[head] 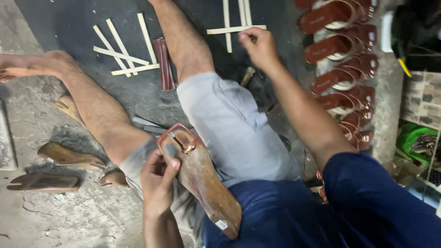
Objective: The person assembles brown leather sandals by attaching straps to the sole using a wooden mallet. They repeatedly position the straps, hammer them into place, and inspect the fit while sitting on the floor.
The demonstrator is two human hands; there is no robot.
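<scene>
A single view is given, taken from a camera worn on the person's head and aimed steeply downward over the lap. The brown wooden shoe last (200, 177) is seen close, in the lower centre. The dark grey floor mat (69, 23) is taken in farther off at the top, and the row of red-brown sandals (342, 69) along the right edge.

**Hands apart, one low, one reaching**

Your left hand (158, 177) sits low at your lap, fingers curled and thumb pressed against the wooden shoe last (200, 177). Your right arm stretches well beyond the last, forearm extended, right hand (258, 46) closed with fingertips pinched together.
</scene>
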